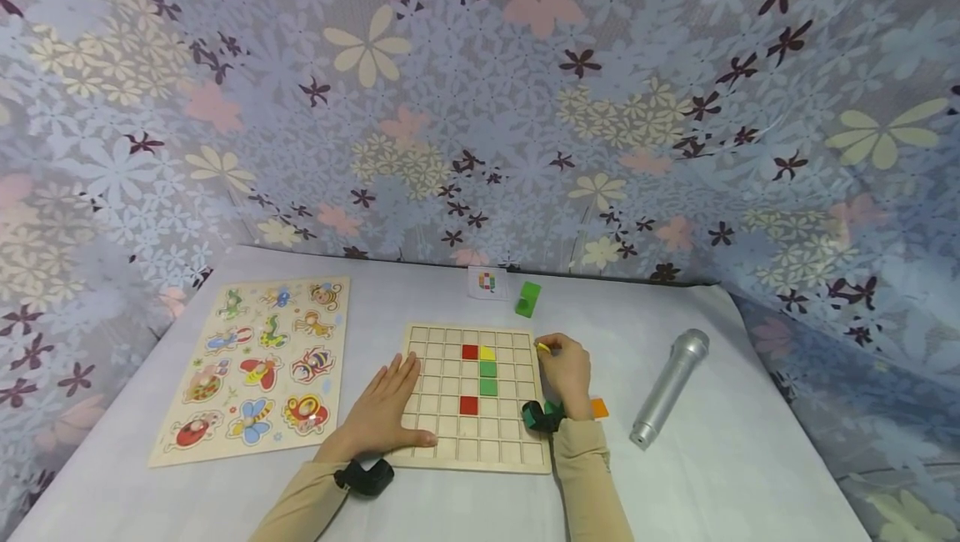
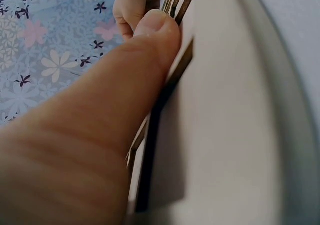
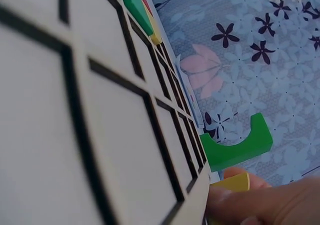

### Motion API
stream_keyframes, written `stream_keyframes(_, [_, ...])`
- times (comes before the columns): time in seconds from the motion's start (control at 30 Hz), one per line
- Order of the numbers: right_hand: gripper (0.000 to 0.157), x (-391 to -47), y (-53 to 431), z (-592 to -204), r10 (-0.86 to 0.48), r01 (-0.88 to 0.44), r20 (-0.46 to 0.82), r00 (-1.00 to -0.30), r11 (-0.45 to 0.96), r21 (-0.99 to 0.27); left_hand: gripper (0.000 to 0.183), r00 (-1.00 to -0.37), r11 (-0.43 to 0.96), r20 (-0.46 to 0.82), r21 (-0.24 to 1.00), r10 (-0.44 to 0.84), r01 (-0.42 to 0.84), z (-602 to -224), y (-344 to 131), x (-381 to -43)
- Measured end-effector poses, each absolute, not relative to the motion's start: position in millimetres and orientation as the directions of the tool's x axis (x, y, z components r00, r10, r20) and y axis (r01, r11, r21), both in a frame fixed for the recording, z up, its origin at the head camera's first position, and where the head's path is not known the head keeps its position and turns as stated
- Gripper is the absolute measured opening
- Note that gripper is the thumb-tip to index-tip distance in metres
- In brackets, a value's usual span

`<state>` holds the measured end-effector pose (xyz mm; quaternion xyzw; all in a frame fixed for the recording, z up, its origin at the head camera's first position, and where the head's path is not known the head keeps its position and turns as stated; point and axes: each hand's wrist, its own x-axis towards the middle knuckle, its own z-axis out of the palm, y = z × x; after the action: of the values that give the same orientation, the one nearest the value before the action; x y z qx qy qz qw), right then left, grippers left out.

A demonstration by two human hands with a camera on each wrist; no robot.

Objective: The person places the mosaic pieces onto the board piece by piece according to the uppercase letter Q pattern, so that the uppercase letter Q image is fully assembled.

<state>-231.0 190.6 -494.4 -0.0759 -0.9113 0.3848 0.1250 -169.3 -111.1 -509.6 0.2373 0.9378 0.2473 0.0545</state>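
Note:
A square wooden grid board (image 1: 513,432) lies on the white table. My left hand (image 1: 382,413) rests on its left side, fingers and thumb stretched out; the left wrist view shows the thumb (image 2: 135,65) across the cells. Beyond the board's right edge, my right hand (image 1: 567,371) pinches a small yellow block (image 3: 235,182) between thumb and finger. Set in the grid are a red square (image 1: 470,352), a yellow piece (image 1: 487,353) beside it, two green squares (image 1: 488,378) below that, and another red square (image 1: 468,405) lower down.
Behind the board lie a small pattern card (image 1: 487,283) and a green block with a round notch (image 1: 528,298). An orange piece (image 1: 599,408) shows beside the right wrist. An insect puzzle board (image 1: 255,371) lies left, a silver microphone-like cylinder (image 1: 670,389) right.

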Motion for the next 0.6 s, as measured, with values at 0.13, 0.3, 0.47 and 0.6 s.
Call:
stream_keyframes(0.13, [0.018,-232,188,-493,0.259,0.068,0.124,-0.958,0.626,-0.777,0.118,-0.878,0.773,0.006,0.473,0.478,0.423,-507,-111,-169])
stream_keyframes(0.3, [0.023,-234,181,-489,0.246,0.061,0.081,-0.966,0.522,-0.851,0.117,-0.875,0.777,-0.006,0.461,0.485,0.428,-504,-111,-170])
stream_keyframes(0.47, [0.022,-234,172,-487,0.210,0.064,0.032,-0.977,0.433,-0.899,0.118,-0.874,0.762,0.028,0.475,0.486,0.439,-504,-111,-169])
stream_keyframes(0.6, [0.017,-236,165,-486,0.175,0.088,-0.026,-0.984,0.357,-0.930,0.120,-0.875,0.746,0.045,0.502,0.483,0.438,-507,-112,-169])
